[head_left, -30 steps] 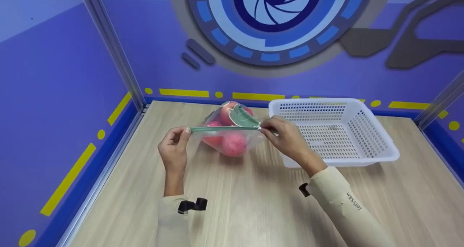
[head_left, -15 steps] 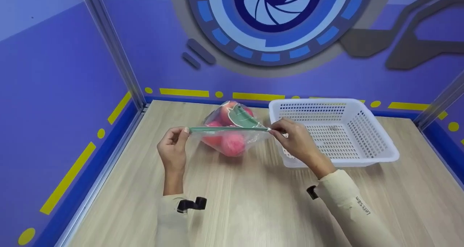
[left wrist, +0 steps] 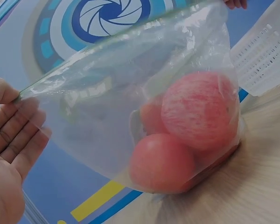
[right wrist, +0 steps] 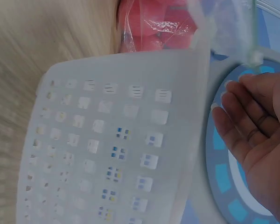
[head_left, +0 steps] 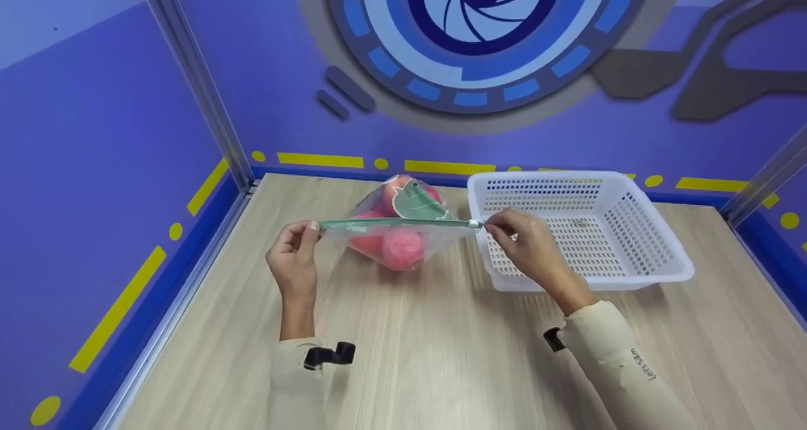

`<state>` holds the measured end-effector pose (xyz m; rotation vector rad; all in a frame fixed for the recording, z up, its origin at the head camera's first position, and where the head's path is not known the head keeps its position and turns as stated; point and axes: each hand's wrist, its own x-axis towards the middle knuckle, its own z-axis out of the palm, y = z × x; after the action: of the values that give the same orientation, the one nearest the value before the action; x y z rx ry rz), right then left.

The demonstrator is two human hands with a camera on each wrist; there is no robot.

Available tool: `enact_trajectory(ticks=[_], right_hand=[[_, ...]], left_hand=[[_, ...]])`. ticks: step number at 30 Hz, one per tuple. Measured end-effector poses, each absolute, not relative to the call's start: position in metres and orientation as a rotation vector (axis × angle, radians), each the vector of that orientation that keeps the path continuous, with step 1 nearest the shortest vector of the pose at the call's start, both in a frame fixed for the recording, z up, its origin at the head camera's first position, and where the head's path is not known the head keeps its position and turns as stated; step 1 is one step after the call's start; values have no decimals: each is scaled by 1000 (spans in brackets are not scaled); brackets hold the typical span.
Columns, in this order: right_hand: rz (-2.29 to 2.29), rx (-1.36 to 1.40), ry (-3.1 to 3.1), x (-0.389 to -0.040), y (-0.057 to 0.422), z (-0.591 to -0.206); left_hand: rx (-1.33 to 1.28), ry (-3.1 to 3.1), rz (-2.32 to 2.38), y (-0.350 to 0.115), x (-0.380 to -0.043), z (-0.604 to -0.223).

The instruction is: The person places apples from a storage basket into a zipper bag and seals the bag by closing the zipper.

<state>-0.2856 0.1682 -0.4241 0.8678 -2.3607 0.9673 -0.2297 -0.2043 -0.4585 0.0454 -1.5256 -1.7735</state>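
A clear zip bag (head_left: 441, 239) with a green sealing strip hangs stretched between both hands above the table. Inside lie red fruits, among them a streaked apple (left wrist: 198, 109) and a smoother round red fruit (left wrist: 161, 161). The left hand (head_left: 295, 253) pinches the strip's left end between thumb and index finger, its other fingers loosely bent. At the opposite end, the right hand (head_left: 529, 247) pinches the bag's corner right beside the white slider (head_left: 474, 224). A green leaf-shaped print (head_left: 419, 202) shows on the bag.
A white perforated basket (head_left: 592, 283) stands on the wooden table (head_left: 410, 354) at the right, partly beneath the right hand. Blue printed walls (head_left: 265, 89) close off the back and sides, with metal posts (head_left: 195, 83) at the corners.
The right hand has moved rightward along the strip, with the white slider now at the right end. The left hand has shifted slightly left, and the strip is pulled straighter.
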Motion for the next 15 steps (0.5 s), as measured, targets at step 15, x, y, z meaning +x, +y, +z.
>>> enact_trajectory(ticks=[15], right_hand=[[972,879,-2383,-280,180,-426]], left_hand=[[117,-1649,-1598,-194,-218,-439]])
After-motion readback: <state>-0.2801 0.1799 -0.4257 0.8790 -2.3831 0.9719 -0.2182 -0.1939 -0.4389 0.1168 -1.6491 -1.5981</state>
